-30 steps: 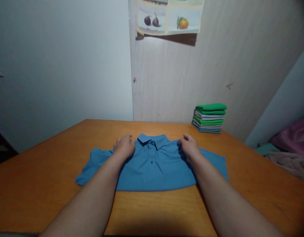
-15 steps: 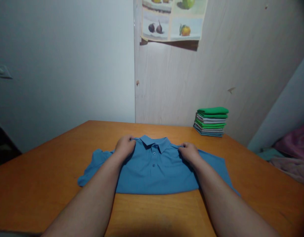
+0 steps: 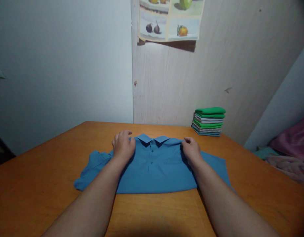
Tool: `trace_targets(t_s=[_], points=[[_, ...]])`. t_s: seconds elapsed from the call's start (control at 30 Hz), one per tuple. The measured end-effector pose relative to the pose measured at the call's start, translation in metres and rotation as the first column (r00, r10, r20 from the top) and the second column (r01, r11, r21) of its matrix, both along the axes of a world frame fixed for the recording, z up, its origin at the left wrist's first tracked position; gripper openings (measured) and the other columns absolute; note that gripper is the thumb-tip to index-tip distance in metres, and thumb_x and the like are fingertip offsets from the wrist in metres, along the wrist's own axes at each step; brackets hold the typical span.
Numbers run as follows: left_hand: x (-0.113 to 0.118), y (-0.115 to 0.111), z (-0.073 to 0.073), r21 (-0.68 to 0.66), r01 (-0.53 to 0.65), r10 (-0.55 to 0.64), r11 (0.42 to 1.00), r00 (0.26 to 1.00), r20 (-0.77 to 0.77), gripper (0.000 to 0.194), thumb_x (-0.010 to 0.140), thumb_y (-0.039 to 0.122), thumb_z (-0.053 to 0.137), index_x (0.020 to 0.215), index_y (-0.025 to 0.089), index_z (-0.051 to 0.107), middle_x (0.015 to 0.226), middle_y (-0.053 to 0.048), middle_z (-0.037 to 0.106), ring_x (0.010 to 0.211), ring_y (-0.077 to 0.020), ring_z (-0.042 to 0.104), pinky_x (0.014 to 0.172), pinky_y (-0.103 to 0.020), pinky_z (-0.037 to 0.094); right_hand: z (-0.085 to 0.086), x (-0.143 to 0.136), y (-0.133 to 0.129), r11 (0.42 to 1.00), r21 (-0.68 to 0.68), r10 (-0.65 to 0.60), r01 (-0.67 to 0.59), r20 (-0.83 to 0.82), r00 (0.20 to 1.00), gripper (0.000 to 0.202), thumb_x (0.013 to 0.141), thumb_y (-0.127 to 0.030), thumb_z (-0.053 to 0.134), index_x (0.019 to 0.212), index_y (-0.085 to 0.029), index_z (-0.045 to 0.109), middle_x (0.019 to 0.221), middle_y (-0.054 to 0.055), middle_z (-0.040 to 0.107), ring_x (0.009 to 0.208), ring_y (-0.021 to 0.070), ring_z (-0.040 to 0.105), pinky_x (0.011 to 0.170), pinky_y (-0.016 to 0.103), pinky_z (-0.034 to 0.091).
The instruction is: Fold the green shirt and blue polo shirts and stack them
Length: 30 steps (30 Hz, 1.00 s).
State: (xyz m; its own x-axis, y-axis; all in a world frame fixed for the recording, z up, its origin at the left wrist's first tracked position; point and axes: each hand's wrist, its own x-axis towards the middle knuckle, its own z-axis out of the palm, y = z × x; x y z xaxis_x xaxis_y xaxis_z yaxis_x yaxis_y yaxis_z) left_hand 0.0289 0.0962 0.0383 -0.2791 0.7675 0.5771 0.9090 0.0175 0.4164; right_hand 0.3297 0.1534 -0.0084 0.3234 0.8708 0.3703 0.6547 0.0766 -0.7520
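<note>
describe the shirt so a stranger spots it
Find the orange-brown table. Across its middle lies a shirt, its collar between the left hand and right hand. Unlike the folded stack at the far right, it is spread wide, all blue.

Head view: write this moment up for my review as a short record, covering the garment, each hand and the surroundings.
Shirt: blue, lying on the wooden table, collar toward the far side
Left hand: open, at the shoulder left of the collar
Right hand: fingers curled at the opposite shoulder; grip unclear
Stack: folded cloths, green on top, at the table's far right
Wall: fruit poster
</note>
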Motion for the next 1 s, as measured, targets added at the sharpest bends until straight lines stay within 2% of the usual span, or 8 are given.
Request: trace_targets(t_s=[0.17, 0.27, 0.37, 0.5, 0.6, 0.7, 0.87, 1.0], points=[[0.021, -0.009, 0.005, 0.059, 0.229, -0.223, 0.972, 0.97, -0.097, 0.02, 0.093, 0.033, 0.049, 0.104, 0.022, 0.062, 0.108, -0.008, 0.068, 0.108, -0.0273, 0.057, 0.097, -0.039, 0.041, 0.019, -0.021, -0.02, 0.986, 0.163, 0.041, -0.043, 0.017, 0.999, 0.026, 0.085, -0.031, 0.052, 0.102, -0.019, 0.068, 0.106, 0.012, 0.067, 0.098, 0.0225, 0.063, 0.089, 0.032, 0.048], [0.029, -0.01, 0.002, -0.012, 0.389, -0.387, 0.921, 0.91, -0.147, 0.021, 0.093, 0.033, 0.049, 0.102, 0.023, 0.065, 0.105, -0.007, 0.069, 0.105, -0.0262, 0.058, 0.096, -0.039, 0.042, 0.023, -0.042, -0.038, 0.949, 0.151, 0.266, -0.275, 0.078, 0.961, 0.022, 0.09, -0.032, 0.048, 0.088, -0.02, 0.066, 0.086, 0.005, 0.068, 0.082, 0.0189, 0.062, 0.077, 0.029, 0.047], [0.029, -0.007, -0.009, -0.181, 0.468, -0.498, 0.865, 0.845, -0.194, 0.026, 0.093, 0.033, 0.051, 0.111, 0.026, 0.069, 0.119, -0.007, 0.068, 0.116, -0.0267, 0.055, 0.102, -0.04, 0.039, 0.026, -0.059, -0.056, 0.857, 0.037, 0.501, -0.514, 0.172, 0.848, 0.023, 0.093, -0.032, 0.048, 0.086, -0.021, 0.066, 0.079, 0.002, 0.068, 0.076, 0.0163, 0.061, 0.071, 0.026, 0.043], [0.019, 0.004, -0.03, -0.365, 0.375, -0.464, 0.852, 0.864, -0.196, 0.041, 0.093, 0.04, 0.054, 0.13, 0.026, 0.064, 0.145, -0.008, 0.055, 0.135, -0.0298, 0.045, 0.112, -0.044, 0.032, 0.031, -0.067, -0.074, 0.722, -0.273, 0.692, -0.635, 0.288, 0.662, 0.018, 0.089, -0.031, 0.058, 0.097, -0.022, 0.071, 0.086, 0.001, 0.072, 0.078, 0.0162, 0.062, 0.069, 0.025, 0.04], [0.012, 0.01, -0.034, -0.351, 0.378, -0.452, 0.857, 0.878, -0.157, 0.042, 0.094, 0.041, 0.053, 0.13, 0.023, 0.064, 0.143, -0.01, 0.056, 0.134, -0.0281, 0.047, 0.113, -0.042, 0.033, 0.034, -0.068, -0.079, 0.7, -0.367, 0.713, -0.612, 0.336, 0.615, 0.023, 0.087, -0.03, 0.063, 0.106, -0.023, 0.072, 0.092, 0.002, 0.074, 0.08, 0.0176, 0.063, 0.069, 0.026, 0.04], [0.011, 0.01, -0.028, -0.252, 0.424, -0.464, 0.87, 0.877, -0.127, 0.032, 0.094, 0.034, 0.052, 0.118, 0.021, 0.068, 0.126, -0.009, 0.066, 0.121, -0.025, 0.057, 0.107, -0.038, 0.04, 0.037, -0.069, -0.084, 0.678, -0.355, 0.735, -0.644, 0.332, 0.591, 0.034, 0.089, -0.039, 0.062, 0.119, -0.026, 0.071, 0.104, 0.004, 0.076, 0.09, 0.021, 0.067, 0.077, 0.029, 0.045], [0.014, 0.005, -0.013, -0.106, 0.413, -0.422, 0.904, 0.904, -0.074, 0.031, 0.093, 0.028, 0.05, 0.118, 0.019, 0.066, 0.121, -0.009, 0.068, 0.116, -0.0246, 0.059, 0.105, -0.038, 0.043, 0.043, -0.072, -0.095, 0.499, -0.419, 0.865, -0.758, 0.295, 0.406, 0.047, 0.089, -0.048, 0.061, 0.132, -0.03, 0.066, 0.128, 0.004, 0.07, 0.114, 0.0269, 0.065, 0.095, 0.035, 0.048], [0.014, 0.007, -0.004, -0.131, 0.341, -0.35, 0.931, 0.935, -0.049, 0.033, 0.094, 0.031, 0.05, 0.121, 0.019, 0.065, 0.124, -0.01, 0.068, 0.119, -0.0249, 0.059, 0.104, -0.036, 0.044, 0.043, -0.073, -0.098, 0.435, -0.431, 0.898, -0.79, 0.274, 0.345, 0.043, 0.09, -0.042, 0.06, 0.13, -0.028, 0.067, 0.13, 0.004, 0.069, 0.116, 0.0269, 0.064, 0.097, 0.035, 0.048]])
